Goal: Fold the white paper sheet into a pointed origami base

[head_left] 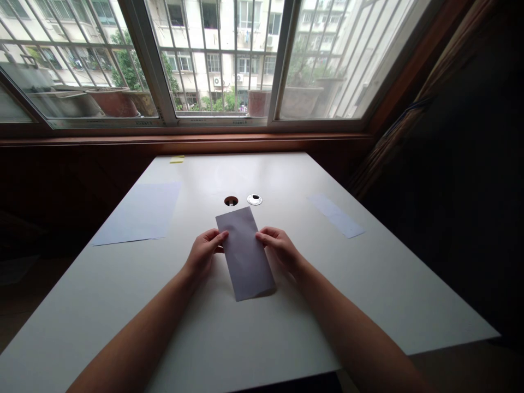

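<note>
Between my hands, a long narrow sheet of paper [246,259], greyish in the shade, is held up over the table and tilted slightly. My left hand [206,248] pinches its left edge, thumb on the near face and fingers behind. On the opposite edge, my right hand [281,245] grips the paper the same way. The lower end of the paper curls a little near its right corner. Whether the paper is folded or a single layer, I cannot tell.
A larger white sheet [141,213] lies at the left of the white table [196,349], and a narrow paper strip [336,215] at the right. Behind the paper are a round cable hole [231,201] and its metal cover [254,200]. Yellow sticky notes [177,159] lie near the far edge.
</note>
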`<state>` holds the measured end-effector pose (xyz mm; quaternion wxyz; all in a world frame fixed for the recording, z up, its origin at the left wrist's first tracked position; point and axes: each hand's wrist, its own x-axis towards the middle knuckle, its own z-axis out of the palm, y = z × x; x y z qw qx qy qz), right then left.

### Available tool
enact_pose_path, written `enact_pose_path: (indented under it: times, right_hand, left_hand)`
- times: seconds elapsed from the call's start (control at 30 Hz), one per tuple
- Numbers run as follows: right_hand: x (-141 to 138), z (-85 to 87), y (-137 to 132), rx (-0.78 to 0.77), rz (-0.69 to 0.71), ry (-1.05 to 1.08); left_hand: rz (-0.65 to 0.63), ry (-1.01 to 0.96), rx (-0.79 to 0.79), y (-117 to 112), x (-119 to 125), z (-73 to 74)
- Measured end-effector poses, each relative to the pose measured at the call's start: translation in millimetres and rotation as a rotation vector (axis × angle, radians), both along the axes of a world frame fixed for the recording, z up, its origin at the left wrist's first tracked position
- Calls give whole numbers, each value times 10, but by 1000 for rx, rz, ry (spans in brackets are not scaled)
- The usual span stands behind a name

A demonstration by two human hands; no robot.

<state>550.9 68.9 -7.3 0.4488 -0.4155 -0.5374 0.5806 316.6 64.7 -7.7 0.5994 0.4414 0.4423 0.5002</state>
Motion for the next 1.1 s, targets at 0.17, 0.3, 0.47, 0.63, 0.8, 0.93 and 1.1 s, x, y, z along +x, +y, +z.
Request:
enact_pose_path:
  times: [0.17,0.3,0.47,0.63,0.8,0.93,1.1]
  right_hand:
    - [13,11,9,12,-55,-4]
    - [37,-33,41,15,-111,18]
    - [38,-91,72,-18,-126,76]
    - [2,-75,50,-85,-90,153]
    - [-16,-53,32,-103,-60,159]
    - [-5,-64,40,-78,-74,134]
    - [2,-90,55,-43,-137,136]
  left_hand:
    - [-17,14,-1,7,-21,-7]
    - [-71,50,-2,7,-34,9]
    - [-132,-23,-18,5,-29,5]
    - [-228,-110,-52,-8,-22,-36]
    - [-253,-150,-41,-15,-15,-58]
    - [-256,-149,-26,-12,-14,-63]
    - [-264,-141,-25,5,-25,-99]
